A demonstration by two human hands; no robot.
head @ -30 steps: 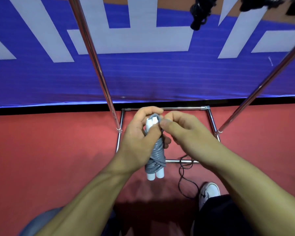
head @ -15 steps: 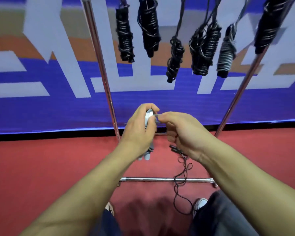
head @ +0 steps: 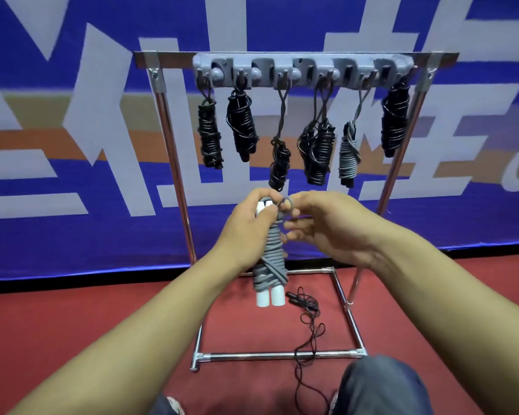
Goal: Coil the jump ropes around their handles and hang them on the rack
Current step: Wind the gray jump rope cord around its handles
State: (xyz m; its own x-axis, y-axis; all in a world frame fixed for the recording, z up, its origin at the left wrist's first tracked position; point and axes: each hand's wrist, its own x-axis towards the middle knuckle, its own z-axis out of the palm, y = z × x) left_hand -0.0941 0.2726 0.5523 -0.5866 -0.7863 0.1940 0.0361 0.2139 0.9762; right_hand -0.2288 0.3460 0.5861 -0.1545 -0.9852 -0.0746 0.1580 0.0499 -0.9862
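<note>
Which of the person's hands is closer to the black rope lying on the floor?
Right. The right hand is above the black rope, slightly to its right; the left hand is up and leftward.

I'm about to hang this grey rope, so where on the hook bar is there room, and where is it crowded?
Hooks on the hook bar look free between the long-looped black bundle and the doubled black bundle, and possibly elsewhere; blur hides the rest. Crowded: the doubled bundle beside the hung grey bundle. The left hand holds the grey rope.

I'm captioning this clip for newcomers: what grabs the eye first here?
The grey jump rope coiled round white handles, held mid-frame by the left hand while the right hand pinches its loop. Behind, the metal rack carries a row of coiled ropes; a loose black rope lies on the red floor.
</note>
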